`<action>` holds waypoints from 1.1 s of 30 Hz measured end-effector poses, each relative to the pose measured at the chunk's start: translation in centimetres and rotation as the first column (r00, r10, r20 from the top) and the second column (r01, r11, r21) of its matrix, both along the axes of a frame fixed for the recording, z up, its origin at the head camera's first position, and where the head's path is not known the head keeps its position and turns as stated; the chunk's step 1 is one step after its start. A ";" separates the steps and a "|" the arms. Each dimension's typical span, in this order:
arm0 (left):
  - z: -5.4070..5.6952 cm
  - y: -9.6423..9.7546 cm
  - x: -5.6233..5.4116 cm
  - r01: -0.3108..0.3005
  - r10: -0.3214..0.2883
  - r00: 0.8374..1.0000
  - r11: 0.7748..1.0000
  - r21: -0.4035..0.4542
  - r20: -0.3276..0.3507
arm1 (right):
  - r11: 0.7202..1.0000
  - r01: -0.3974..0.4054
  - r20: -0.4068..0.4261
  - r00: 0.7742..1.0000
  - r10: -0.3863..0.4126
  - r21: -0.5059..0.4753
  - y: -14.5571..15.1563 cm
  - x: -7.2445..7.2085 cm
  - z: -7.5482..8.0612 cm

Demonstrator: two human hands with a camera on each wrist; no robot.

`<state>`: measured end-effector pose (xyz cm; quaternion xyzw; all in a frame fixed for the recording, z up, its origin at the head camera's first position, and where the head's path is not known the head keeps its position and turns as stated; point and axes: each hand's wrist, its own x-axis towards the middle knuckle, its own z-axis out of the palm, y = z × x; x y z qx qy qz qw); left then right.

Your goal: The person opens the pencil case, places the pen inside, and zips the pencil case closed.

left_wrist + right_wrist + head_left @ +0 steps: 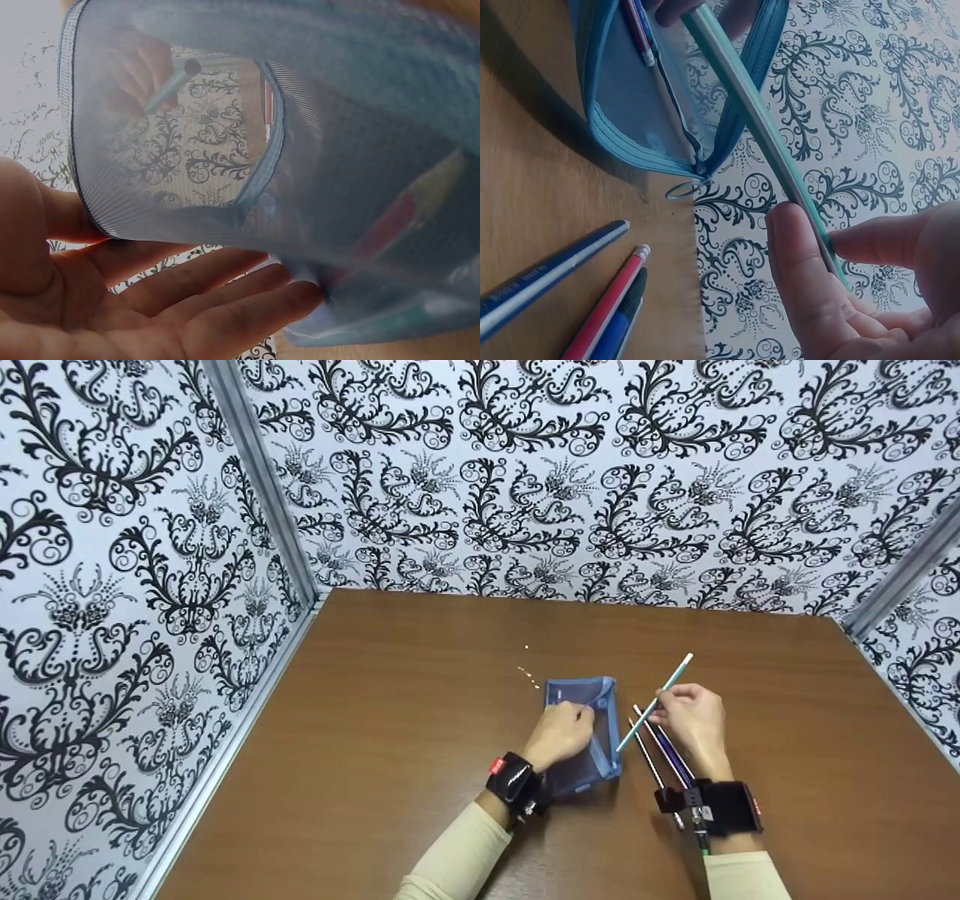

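Observation:
A blue mesh pencil case point(574, 791) stands with its zipped mouth open, held by my left hand point(562, 731). In the left wrist view, the fingers of that hand point(187, 307) lie along the mesh, with the thumb partly hidden at the rim. My right hand point(694, 720) pinches a teal and silver striped pencil point(667, 686) between thumb and fingers. The lower end of this pencil point(742, 90) reaches the case's mouth in the right wrist view. Inside the case lies a red pencil point(639, 34), its sharpened end point(409, 210) showing through the mesh.
Below my right hand, a dark blue striped pencil point(547, 277), a red pencil point(611, 304) and a blue pen with a black grip point(626, 322) lie on the brown table point(375, 735). Patterned walls point(525, 472) enclose the back and sides. Small bright specks point(529, 676) show beyond the case.

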<state>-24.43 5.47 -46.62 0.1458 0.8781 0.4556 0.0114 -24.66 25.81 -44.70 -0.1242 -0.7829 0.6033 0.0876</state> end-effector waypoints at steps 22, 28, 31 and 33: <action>0.0 0.0 0.0 -0.017 0.017 0.999 1.000 0.020 0.032 | 0.996 -0.053 0.041 0.998 0.056 -0.067 -1.5 0.0 -0.5; 0.2 -0.1 0.0 -0.015 0.015 1.000 1.000 0.002 0.021 | 0.994 -0.058 0.040 0.997 0.062 -0.089 -1.9 0.0 -0.7; 0.3 -0.1 0.0 -0.016 0.016 1.000 1.000 -0.007 0.012 | 0.991 -0.065 0.039 0.997 0.070 -0.121 -1.9 0.0 -0.8; 0.4 -0.1 0.1 -0.016 0.016 1.000 1.000 -0.007 0.018 | 0.990 -0.067 0.046 0.996 0.073 -0.122 -1.9 0.0 -0.7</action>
